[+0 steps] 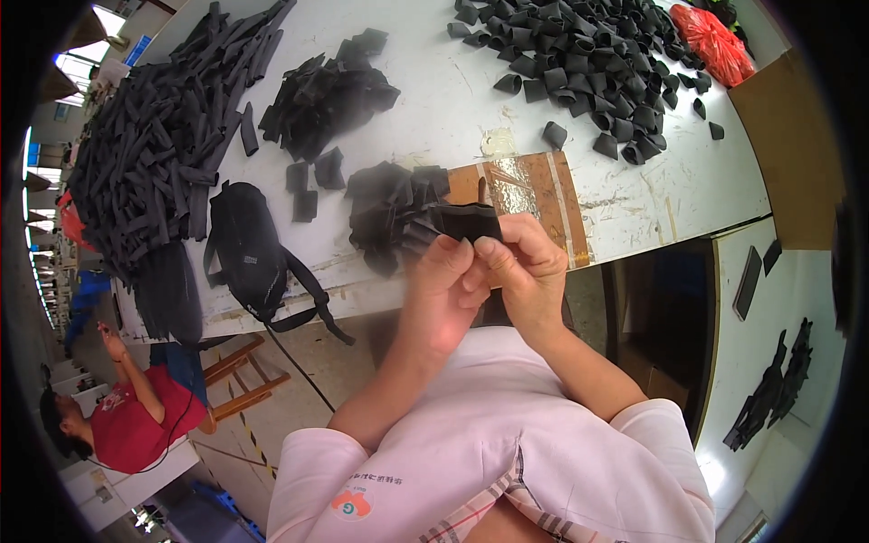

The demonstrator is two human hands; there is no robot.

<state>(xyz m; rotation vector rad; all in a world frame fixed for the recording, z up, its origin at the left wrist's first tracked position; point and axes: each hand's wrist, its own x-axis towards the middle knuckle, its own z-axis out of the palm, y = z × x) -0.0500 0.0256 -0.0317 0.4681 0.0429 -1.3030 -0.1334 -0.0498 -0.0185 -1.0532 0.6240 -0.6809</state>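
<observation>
— What's the surface here?

— A scuffed white worktable [434, 100], strewn with black pieces — long strips heaped at the far left [154, 154], curled loops piled at the far right [579, 63].

— And the hands?

— Both are raised at the near edge. The left hand [444, 290] and right hand [529, 267] pinch a small folded black fabric piece [466, 222] between closed fingertips, just in front of a loose heap of flat black fabric cut-outs [389, 213].

— Anything beside them?

— A black strapped pouch [249, 244], left.
</observation>
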